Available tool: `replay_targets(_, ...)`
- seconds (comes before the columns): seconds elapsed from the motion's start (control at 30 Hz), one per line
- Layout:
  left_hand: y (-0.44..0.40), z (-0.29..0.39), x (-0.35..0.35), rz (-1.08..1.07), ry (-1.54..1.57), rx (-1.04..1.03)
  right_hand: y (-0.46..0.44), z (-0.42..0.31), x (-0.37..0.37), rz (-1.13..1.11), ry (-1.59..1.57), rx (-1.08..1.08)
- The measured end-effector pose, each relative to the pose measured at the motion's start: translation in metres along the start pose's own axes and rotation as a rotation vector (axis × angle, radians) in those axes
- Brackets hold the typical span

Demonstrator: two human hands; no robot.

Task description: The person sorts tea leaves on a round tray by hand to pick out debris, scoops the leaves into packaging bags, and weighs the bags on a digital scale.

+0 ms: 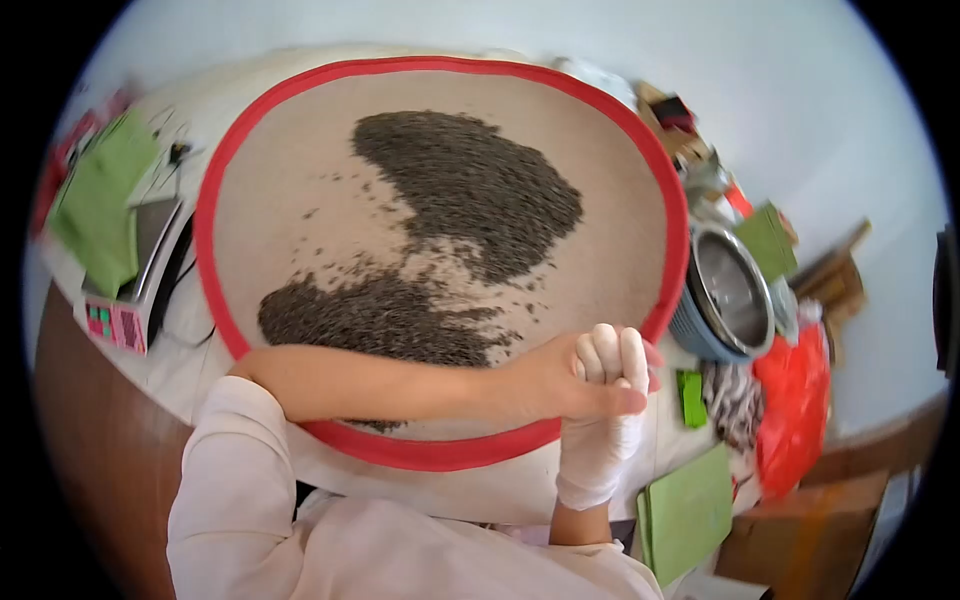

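- A scale (118, 325) is standing left of the tray, a green cloth (100, 215) partly covering it.
- On the red-rimmed tray (440, 455), a near heap (350, 320) of dark loose pieces is lying below a far heap (480, 190), strays lying ungathered between them.
- The left hand (535, 382), bare, is clasping the white glove (588, 482); neither hand is gathering pieces.
- The right hand (605, 438) is wearing that glove to the wrist, fingers curling into a fist; whether anything is hiding inside, I cannot tell.

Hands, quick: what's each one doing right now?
Left hand: closed around the gloved right hand.
Right hand: fingers curled closed; can't tell if anything's inside.
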State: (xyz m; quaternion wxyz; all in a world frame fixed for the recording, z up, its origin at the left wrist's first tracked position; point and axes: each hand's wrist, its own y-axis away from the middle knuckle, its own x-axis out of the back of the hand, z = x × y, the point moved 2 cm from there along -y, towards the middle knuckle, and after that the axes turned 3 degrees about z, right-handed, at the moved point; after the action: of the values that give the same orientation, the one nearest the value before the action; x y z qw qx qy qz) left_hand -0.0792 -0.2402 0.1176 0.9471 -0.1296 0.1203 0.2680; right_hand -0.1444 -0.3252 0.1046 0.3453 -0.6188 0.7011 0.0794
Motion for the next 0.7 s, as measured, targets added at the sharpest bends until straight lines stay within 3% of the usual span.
replay_targets(0.03, 0.015, 0.006, -0.003, 0.083, 0.01, -0.012, -0.001, 0.007, -0.009, -0.004, -0.049, -0.046)
replay_targets(0.07, 0.03, 0.005, -0.006, 0.131, 0.009, -0.044, -0.005, 0.019, -0.013, -0.241, -0.205, 0.002)
replay_targets(0.13, 0.051, 0.006, -0.007, 0.369, -0.09, -0.209, -0.023, 0.072, 0.01, -0.206, 0.404, 0.296)
replay_targets(0.17, 0.058, 0.006, -0.004, 0.39, -0.069, -0.246, -0.033, 0.101, 0.023, 0.095, 1.167, 0.559)
replay_targets(0.23, 0.065, 0.008, -0.003, 0.505, -0.013, -0.534, 0.011, 0.026, -0.098, -0.131, 0.372, 0.182)
replay_targets(0.27, 0.065, 0.009, -0.006, 0.565, 0.057, -0.697, 0.012, 0.027, -0.11, -0.2, 0.296, 0.183)
replay_targets(0.3, 0.076, 0.012, -0.007, 0.59, 0.096, -0.737, 0.007, 0.017, -0.13, -0.223, 0.09, -0.011)
replay_targets(0.37, 0.096, 0.016, -0.008, 0.638, 0.169, -0.819, -0.004, 0.037, -0.132, -0.446, -0.8, -0.227)
replay_targets(0.5, 0.12, -0.032, -0.007, 0.638, -0.105, -0.212, -0.006, 0.052, -0.182, -0.498, -0.842, -0.241)
replay_targets(0.63, 0.155, -0.02, 0.027, 0.714, -0.088, -0.45, -0.009, 0.091, -0.213, -0.528, -0.74, -0.377)
replay_targets(0.7, 0.186, 0.001, 0.042, 0.687, -0.146, -0.573, -0.009, 0.11, -0.224, -0.671, -0.691, -0.432)
